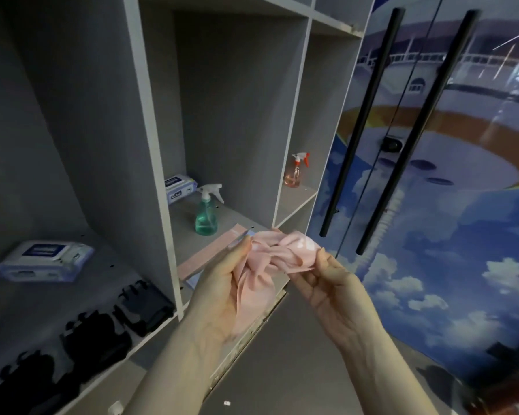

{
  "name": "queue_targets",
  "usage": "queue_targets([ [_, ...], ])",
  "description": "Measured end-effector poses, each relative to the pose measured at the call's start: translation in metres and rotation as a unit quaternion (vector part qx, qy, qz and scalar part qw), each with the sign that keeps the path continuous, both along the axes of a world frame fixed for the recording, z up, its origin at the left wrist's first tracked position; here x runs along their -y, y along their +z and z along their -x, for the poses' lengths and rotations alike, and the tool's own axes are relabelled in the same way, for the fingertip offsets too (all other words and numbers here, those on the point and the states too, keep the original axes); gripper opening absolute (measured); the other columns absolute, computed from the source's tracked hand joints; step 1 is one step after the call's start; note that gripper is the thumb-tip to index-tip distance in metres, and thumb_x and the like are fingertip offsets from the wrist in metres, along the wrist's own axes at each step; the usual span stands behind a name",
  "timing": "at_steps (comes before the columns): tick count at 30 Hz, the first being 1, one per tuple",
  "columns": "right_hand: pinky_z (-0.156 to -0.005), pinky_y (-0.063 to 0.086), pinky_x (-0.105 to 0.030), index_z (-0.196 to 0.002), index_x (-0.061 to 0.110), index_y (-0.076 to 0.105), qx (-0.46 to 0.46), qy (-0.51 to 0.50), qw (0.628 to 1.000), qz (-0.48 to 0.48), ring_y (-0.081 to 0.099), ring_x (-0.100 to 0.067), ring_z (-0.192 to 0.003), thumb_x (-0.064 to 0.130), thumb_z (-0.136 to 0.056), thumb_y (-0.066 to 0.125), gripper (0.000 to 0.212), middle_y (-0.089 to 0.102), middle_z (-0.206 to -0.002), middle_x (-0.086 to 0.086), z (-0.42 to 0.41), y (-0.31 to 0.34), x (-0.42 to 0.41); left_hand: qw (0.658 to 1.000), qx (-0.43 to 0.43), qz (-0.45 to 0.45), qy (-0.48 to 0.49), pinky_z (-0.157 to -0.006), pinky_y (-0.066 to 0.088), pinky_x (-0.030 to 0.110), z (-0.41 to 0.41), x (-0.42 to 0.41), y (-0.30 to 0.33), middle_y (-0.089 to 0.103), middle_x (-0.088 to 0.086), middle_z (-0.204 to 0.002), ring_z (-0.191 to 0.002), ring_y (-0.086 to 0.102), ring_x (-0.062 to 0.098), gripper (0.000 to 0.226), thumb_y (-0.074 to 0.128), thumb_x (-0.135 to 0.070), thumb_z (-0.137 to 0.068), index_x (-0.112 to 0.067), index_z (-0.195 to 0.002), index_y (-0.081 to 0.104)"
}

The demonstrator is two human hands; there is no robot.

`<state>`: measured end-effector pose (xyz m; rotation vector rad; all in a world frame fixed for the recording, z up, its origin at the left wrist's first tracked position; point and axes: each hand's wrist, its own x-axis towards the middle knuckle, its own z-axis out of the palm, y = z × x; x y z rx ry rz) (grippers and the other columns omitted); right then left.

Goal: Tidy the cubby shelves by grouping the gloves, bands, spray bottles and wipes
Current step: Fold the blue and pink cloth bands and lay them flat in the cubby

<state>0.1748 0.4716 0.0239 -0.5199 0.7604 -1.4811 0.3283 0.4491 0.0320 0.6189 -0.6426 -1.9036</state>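
Both hands hold a crumpled pink band in front of the middle cubby: left hand grips the bunched end, right hand pinches the other. Step looks like band grouping; next probably lay it beside the flat pink band on that shelf.

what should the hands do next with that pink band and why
Probably lay the pink band, gripped by the left hand and right hand, onto the flat pink band in the middle cubby, since bands belong together.
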Motion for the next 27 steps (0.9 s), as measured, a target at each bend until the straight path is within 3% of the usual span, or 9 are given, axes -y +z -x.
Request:
queue_targets([
  [3,-0.096,0.049,-0.047,-0.117,-0.001,0.052,0.055,0.022,0.998,0.013,0.06,-0.034,-0.111,0.01,-0.083,0.05,0.036,0.062,-0.123,-0.024,0.007,0.002,0.029,0.995,0.076,0.042,0.055,-0.078,0.056,0.028,0.008,0.031,-0.001,0.074,0.011,-0.105,-0.094,0.071,0.019,0.03,0.057,-0.032,-0.09,-0.01,-0.1,0.076],
  [6,-0.101,0.044,-0.053,-0.116,0.001,0.047,0.044,0.026,0.998,0.043,0.051,-0.042,-0.124,0.011,-0.088,0.043,0.03,0.053,-0.128,-0.029,0.013,0.006,0.061,0.953,0.229,0.158,0.118,-0.089,0.05,0.027,0.01,0.054,-0.003,0.073,0.008,-0.106,-0.102,0.068,0.021,0.022,0.064,-0.028,-0.089,-0.009,-0.097,0.073],
  [9,-0.105,0.04,-0.055,-0.108,0.001,0.051,0.001,0.02,0.998,0.051,0.054,-0.045,-0.117,0.011,-0.091,0.04,0.023,0.055,-0.123,-0.031,0.015,0.008,0.091,0.895,0.358,0.215,0.153,-0.069,0.047,0.008,0.013,0.073,0.001,0.068,-0.001,-0.101,-0.09,0.064,0.004,0.015,0.076,-0.026,-0.079,-0.02,-0.09,0.068],
  [12,-0.112,0.023,-0.062,-0.093,0.002,0.052,-0.008,0.032,0.996,0.077,0.046,-0.052,-0.12,0.007,-0.09,0.041,0.012,0.051,-0.12,-0.034,0.011,0.01,0.116,0.854,0.41,0.245,0.207,-0.071,0.048,0.01,0.014,0.095,0.006,0.056,-0.014,-0.101,-0.086,0.058,-0.007,0.028,0.083,-0.022,-0.069,-0.026,-0.087,0.061],
  [15,-0.11,0.029,-0.056,-0.104,-0.001,0.057,0.006,0.049,0.995,0.086,0.052,-0.039,-0.109,0.011,-0.081,0.054,0.026,0.054,-0.111,-0.024,0.007,0.01,0.137,0.802,0.437,0.287,0.288,-0.073,0.047,0.013,0.015,0.115,0.008,0.053,-0.017,-0.1,-0.087,0.058,-0.004,0.027,0.083,-0.015,-0.067,-0.02,-0.075,0.058],
  [18,-0.106,0.04,-0.049,-0.123,0.006,0.054,-0.068,0.057,0.993,0.084,0.059,-0.032,-0.113,0.02,-0.073,0.064,0.053,0.062,-0.123,-0.018,0.001,0.008,0.155,0.742,0.472,0.332,0.341,-0.067,0.042,0.007,0.015,0.136,0.006,0.056,-0.018,-0.107,-0.093,0.059,-0.002,0.024,0.078,-0.013,-0.07,-0.017,-0.071,0.055],
  [22,-0.098,0.051,-0.044,-0.117,0.016,0.06,-0.269,0.016,0.955,0.121,0.065,-0.026,-0.108,0.011,-0.076,0.079,0.045,0.07,-0.111,-0.01,-0.006,0.006,0.174,0.764,0.473,0.329,0.29,-0.067,0.046,0.01,0.015,0.155,0.001,0.06,-0.025,-0.109,-0.093,0.06,-0.002,0.023,0.071,-0.035,-0.072,-0.026,-0.085,0.055],
  [24,-0.086,0.057,-0.038,-0.106,0.015,0.067,-0.294,0.012,0.943,0.154,0.068,-0.026,-0.098,0.015,-0.083,0.07,0.024,0.072,-0.101,-0.01,-0.005,0.006,0.184,0.805,0.452,0.3,0.241,-0.069,0.051,0.016,0.015,0.161,0.002,0.065,-0.023,-0.103,-0.09,0.063,-0.003,0.033,0.065,-0.048,-0.071,-0.033,-0.099,0.056],
  [27,-0.082,0.058,-0.033,-0.111,0.014,0.07,-0.265,0.062,0.947,0.169,0.07,-0.026,-0.099,0.029,-0.083,0.063,0.032,0.073,-0.103,-0.011,-0.003,0.005,0.202,0.83,0.42,0.261,0.26,-0.059,0.047,0.012,0.016,0.177,0.002,0.067,-0.014,-0.077,-0.068,0.062,-0.004,0.015,0.074,-0.029,-0.078,-0.029,-0.084,0.061],
])
